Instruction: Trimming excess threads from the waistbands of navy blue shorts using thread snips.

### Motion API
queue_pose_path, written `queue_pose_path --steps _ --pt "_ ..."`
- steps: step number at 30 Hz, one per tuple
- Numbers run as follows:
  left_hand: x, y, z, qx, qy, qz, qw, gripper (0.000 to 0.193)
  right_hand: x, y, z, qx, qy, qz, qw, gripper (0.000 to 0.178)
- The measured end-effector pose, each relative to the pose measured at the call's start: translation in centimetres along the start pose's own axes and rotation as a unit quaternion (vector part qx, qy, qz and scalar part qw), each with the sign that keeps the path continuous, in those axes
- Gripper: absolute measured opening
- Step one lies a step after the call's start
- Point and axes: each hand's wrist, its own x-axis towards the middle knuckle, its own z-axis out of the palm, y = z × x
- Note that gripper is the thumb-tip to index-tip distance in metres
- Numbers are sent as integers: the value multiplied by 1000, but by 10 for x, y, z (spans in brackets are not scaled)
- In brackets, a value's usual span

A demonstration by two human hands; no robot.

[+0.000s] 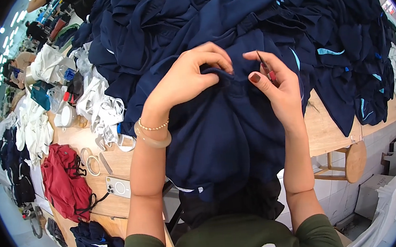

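A navy blue garment point(209, 136) hangs over the table's near edge toward my lap. My left hand point(188, 76) pinches a fold of it near its upper seam, thumb and fingers closed on the cloth. To the right, my right hand point(284, 84) is raised just over the same garment. Small thread snips point(269, 71), with a dark thin blade and a red part, are tucked in its curled fingers. Thumb and index finger of that hand stand apart, not touching the cloth.
A large heap of navy garments point(150, 23) covers the table's far side. On the left lie white cloths point(101, 104), a red garment point(63, 179), tape rolls point(93, 165) and a phone point(118, 186). A wooden stool point(355, 161) stands at the right below the table edge.
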Motion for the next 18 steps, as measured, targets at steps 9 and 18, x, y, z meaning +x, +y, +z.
queue_pose_path --steps 9,18 --pt "-19 5 -24 -231 -47 -121 964 31 21 9 -18 -79 30 -115 990 15" --pt "-28 -19 25 266 294 36 917 31 41 65 8 -213 99 -121 964 17"
